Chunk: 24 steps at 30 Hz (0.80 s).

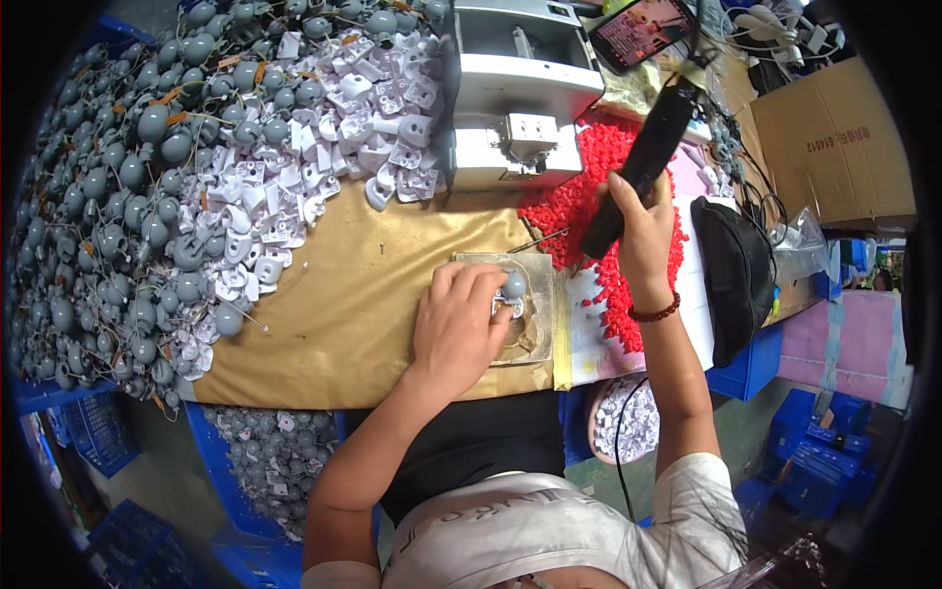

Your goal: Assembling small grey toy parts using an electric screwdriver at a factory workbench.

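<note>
My left hand is closed on a small assembly, a grey ball with a white plastic part. It presses this onto a clear square plate lying on the gold cloth. My fingers cover part of the assembly. To the right and higher, my right hand is wrapped round a black electric screwdriver, which slants down to the left over a heap of small red plastic pieces. Its tip is apart from the plate.
Grey balls with wires and white plastic parts are piled at left. A metal machine stands behind the plate. At right are a phone, a black pouch and a cardboard box. A thin rod lies beside the red heap.
</note>
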Each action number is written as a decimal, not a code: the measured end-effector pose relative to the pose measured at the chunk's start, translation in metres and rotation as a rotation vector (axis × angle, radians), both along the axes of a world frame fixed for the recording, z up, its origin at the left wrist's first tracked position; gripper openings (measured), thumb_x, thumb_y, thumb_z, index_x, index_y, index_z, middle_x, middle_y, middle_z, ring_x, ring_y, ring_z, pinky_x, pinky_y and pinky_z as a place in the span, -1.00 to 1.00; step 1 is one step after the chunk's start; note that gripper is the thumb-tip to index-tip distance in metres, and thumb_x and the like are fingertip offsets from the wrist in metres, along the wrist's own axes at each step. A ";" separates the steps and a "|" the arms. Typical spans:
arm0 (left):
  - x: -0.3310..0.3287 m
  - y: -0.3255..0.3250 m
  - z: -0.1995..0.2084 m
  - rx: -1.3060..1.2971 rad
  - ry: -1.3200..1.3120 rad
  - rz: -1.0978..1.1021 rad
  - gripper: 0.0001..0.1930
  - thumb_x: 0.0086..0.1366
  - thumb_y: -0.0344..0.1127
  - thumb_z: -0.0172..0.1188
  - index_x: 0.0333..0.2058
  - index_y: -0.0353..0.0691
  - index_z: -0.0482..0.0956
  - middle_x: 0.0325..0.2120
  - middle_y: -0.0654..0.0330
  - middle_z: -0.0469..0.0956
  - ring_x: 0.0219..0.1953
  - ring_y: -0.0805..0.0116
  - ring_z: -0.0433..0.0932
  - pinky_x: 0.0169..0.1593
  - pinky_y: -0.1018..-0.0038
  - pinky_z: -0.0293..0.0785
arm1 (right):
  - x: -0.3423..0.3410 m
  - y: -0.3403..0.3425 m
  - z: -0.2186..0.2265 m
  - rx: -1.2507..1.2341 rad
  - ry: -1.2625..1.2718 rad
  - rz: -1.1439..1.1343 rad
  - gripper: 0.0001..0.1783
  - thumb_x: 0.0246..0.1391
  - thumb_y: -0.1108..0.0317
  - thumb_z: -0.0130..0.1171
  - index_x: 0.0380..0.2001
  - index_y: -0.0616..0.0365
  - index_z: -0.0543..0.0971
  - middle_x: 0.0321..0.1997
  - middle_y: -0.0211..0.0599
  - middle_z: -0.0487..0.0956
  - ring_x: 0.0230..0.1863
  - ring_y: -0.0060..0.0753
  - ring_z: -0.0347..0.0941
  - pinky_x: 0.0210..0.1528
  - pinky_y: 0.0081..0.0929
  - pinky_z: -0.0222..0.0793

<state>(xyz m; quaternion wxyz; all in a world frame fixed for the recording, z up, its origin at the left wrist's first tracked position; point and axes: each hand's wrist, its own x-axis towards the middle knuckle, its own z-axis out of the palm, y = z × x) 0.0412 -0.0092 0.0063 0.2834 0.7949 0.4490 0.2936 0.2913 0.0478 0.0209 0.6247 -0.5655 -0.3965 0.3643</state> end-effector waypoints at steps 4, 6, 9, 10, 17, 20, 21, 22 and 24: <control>0.000 -0.005 -0.007 0.043 -0.026 -0.015 -0.62 0.12 -0.43 0.41 -0.06 -0.22 0.54 -0.03 0.13 0.62 0.14 -0.02 0.45 0.17 0.15 0.41 | 0.000 -0.020 -0.012 0.165 -0.310 -0.060 -0.39 0.13 0.57 0.26 0.27 0.27 0.37 -0.04 -0.24 0.53 0.01 -0.36 0.50 0.03 -0.44 0.46; -0.003 -0.006 -0.009 0.056 -0.017 -0.001 -0.63 0.13 -0.43 0.41 -0.07 -0.22 0.55 -0.04 0.12 0.64 0.15 -0.03 0.46 0.17 0.14 0.41 | -0.005 -0.039 -0.001 0.247 -0.756 0.075 -0.36 0.06 0.61 0.28 0.25 0.26 0.42 0.01 -0.18 0.52 0.07 -0.23 0.47 0.09 -0.34 0.44; 0.000 -0.006 -0.009 0.067 -0.027 -0.005 -0.65 0.13 -0.44 0.41 -0.09 -0.22 0.56 -0.06 0.12 0.65 0.14 -0.04 0.48 0.16 0.14 0.42 | -0.017 -0.069 0.012 0.164 -0.791 0.542 -0.39 -0.02 0.60 0.36 0.17 0.22 0.52 0.06 -0.11 0.52 0.11 -0.09 0.45 0.10 -0.25 0.43; 0.001 -0.006 -0.010 0.071 -0.032 -0.009 -0.65 0.13 -0.45 0.41 -0.10 -0.22 0.56 -0.06 0.12 0.65 0.13 -0.04 0.49 0.16 0.14 0.43 | -0.023 -0.074 0.008 0.087 -0.696 0.655 -0.40 -0.03 0.58 0.40 0.15 0.20 0.54 0.08 -0.09 0.52 0.11 -0.10 0.45 0.08 -0.27 0.43; -0.003 -0.008 -0.005 0.071 -0.213 -0.022 -0.65 0.13 -0.57 0.37 -0.09 -0.26 0.55 -0.12 0.02 0.63 0.01 -0.05 0.58 0.04 0.18 0.53 | -0.056 -0.060 0.004 -0.076 -0.121 0.445 -0.87 0.22 0.50 0.29 -0.18 0.29 0.68 -0.43 -0.35 0.64 -0.42 -0.52 0.55 -0.37 -0.58 0.47; -0.015 -0.015 0.008 -0.074 -0.272 -0.005 -0.67 0.18 -0.58 0.33 -0.08 -0.30 0.53 -0.13 -0.02 0.59 -0.04 -0.07 0.60 -0.01 0.21 0.56 | -0.067 -0.054 0.009 -0.252 0.362 0.418 -0.81 0.30 0.40 0.26 -0.16 0.33 0.67 -0.41 -0.38 0.65 -0.47 -0.69 0.49 -0.41 -0.69 0.44; -0.023 -0.018 0.015 -0.103 -0.239 -0.023 -0.69 0.20 -0.58 0.31 -0.07 -0.30 0.53 -0.12 -0.02 0.58 -0.04 -0.06 0.60 -0.01 0.23 0.56 | -0.069 -0.054 0.007 -0.293 0.421 0.450 -0.81 0.30 0.40 0.26 -0.17 0.34 0.67 -0.41 -0.37 0.65 -0.49 -0.69 0.48 -0.41 -0.68 0.44; -0.032 -0.020 0.023 -0.133 -0.207 -0.040 -0.71 0.23 -0.57 0.29 -0.07 -0.31 0.53 -0.11 -0.01 0.58 -0.04 -0.06 0.60 -0.02 0.24 0.57 | -0.071 -0.056 0.005 -0.336 0.479 0.482 -0.81 0.30 0.40 0.26 -0.18 0.35 0.67 -0.42 -0.37 0.65 -0.50 -0.68 0.46 -0.42 -0.68 0.43; -0.058 -0.029 0.034 -0.193 -0.080 -0.108 -0.70 0.24 -0.57 0.23 -0.04 -0.28 0.53 -0.10 0.00 0.56 -0.06 -0.06 0.60 -0.04 0.22 0.56 | -0.077 -0.065 0.004 -0.460 0.301 0.584 -0.81 0.29 0.39 0.27 -0.20 0.36 0.68 -0.40 -0.34 0.66 -0.49 -0.67 0.49 -0.41 -0.67 0.45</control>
